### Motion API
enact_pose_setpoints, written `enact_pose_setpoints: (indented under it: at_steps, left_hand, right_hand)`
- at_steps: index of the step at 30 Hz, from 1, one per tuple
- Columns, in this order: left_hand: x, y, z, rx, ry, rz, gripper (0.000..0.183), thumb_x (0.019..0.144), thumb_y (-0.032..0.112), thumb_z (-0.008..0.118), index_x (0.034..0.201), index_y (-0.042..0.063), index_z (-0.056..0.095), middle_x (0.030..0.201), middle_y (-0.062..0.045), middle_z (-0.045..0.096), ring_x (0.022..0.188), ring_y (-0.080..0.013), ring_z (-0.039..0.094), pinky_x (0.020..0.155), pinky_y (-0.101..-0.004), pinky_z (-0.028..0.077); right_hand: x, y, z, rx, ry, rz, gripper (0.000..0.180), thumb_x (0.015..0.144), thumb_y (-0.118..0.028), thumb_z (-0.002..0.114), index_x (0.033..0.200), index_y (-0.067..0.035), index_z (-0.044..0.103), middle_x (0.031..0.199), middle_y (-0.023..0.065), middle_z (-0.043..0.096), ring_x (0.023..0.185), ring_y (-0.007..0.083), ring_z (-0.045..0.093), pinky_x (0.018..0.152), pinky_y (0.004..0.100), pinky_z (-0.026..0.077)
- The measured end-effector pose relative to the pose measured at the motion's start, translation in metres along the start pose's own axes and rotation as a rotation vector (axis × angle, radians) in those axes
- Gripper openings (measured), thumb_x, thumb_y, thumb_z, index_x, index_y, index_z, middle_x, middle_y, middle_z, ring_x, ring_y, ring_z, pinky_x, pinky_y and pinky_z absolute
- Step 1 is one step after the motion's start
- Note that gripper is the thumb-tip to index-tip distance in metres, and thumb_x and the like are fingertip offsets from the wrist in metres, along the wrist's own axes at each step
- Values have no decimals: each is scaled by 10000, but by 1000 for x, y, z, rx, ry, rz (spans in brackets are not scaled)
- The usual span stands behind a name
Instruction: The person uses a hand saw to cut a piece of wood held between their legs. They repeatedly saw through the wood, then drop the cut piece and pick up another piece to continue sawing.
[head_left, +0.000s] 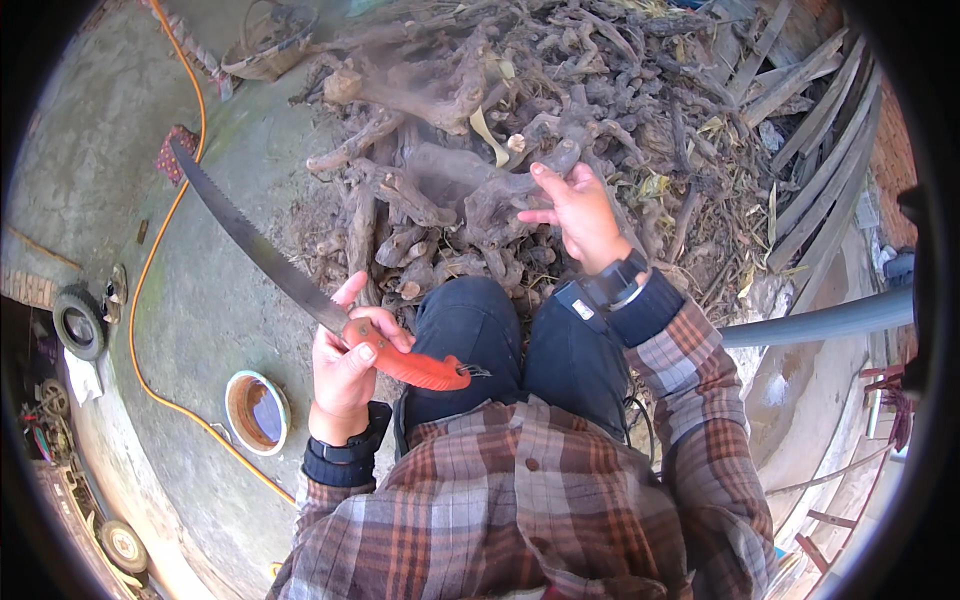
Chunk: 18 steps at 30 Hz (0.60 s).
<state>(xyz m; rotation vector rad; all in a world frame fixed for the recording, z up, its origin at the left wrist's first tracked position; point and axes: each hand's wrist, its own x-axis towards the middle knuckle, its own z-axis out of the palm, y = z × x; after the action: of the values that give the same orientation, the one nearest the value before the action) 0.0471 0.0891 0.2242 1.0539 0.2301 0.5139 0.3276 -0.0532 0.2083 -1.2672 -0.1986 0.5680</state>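
My left hand (351, 360) grips a curved pruning saw (409, 364) by the front of its orange-red handle. The saw's toothed blade (251, 244) points up and to the left, its tip over a small dark-red patterned cloth (169, 159). Some thin strands hang from the handle's butt end. My right hand (577, 214) is raised over the pile of gnarled wood, its fingers spread and holding nothing that I can see. Close by its fingertips is a thick, knobbly branch (465, 165); whether they touch cannot be told. Dust blurs part of the pile.
More gnarled branches (600, 45) are heaped ahead, with long wooden slats (832, 165) at the right. A wicker basket (270, 60) stands at the upper left. An orange hose or cable (139, 300) crosses the concrete floor past a basin (231, 412) of liquid and a small tyre (79, 324).
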Motion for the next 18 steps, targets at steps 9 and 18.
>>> enact_pose_setpoints:
  at_steps: [9, 18]
  left_hand:
    - [2, 5, -12, 91, 65, 58, 951, 745, 343, 804, 1436, -55, 285, 840, -103, 608, 720, -235, 645, 731, -412, 565]
    - [9, 3, -9, 38, 72, 13, 900, 721, 299, 825, 1425, 0, 351, 859, -134, 629, 752, -255, 655, 763, -451, 566]
  right_hand:
    - [-1, -52, -28, 36, 163, -454, 333, 885, -123, 700, 1105, -10, 478, 1061, 100, 604, 898, 160, 629, 615, 323, 615]
    - [74, 34, -10, -400, -28, -405, 629, 908, -134, 673, 1395, 48, 318, 1373, 178, 464, 1308, 266, 432, 1100, 373, 345]
